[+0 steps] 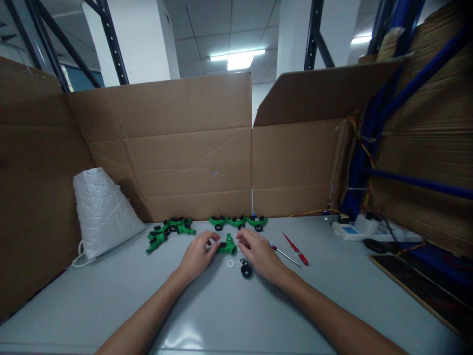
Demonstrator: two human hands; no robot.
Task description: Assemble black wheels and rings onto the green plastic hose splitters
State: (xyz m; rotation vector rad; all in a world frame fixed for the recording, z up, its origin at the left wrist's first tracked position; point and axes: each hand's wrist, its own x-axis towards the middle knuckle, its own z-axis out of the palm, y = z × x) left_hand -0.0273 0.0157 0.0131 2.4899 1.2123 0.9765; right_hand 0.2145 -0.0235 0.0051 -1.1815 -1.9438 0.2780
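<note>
A green plastic pipe fitting [228, 246] is between my two hands, just above or on the grey tabletop. My left hand [199, 254] has its thumb and curled fingers at the fitting's left end, which they partly hide; it seems to hold it there. To the right, my right hand [256, 250] has bent fingers apart, close to the fitting, with nothing visible in them. Near the right wrist lie a black ring-shaped part [246, 269], small black O-rings [244, 261] and a white ring [230, 264].
Several green fittings with black parts [168, 230] lie at the back left, and more [238, 223] at the back centre. Two screwdrivers, one red [295, 249] and one metal-shafted [286, 256], lie right. A white bag [105, 217], power strip [377, 230] and cardboard walls [185, 158] surround the table.
</note>
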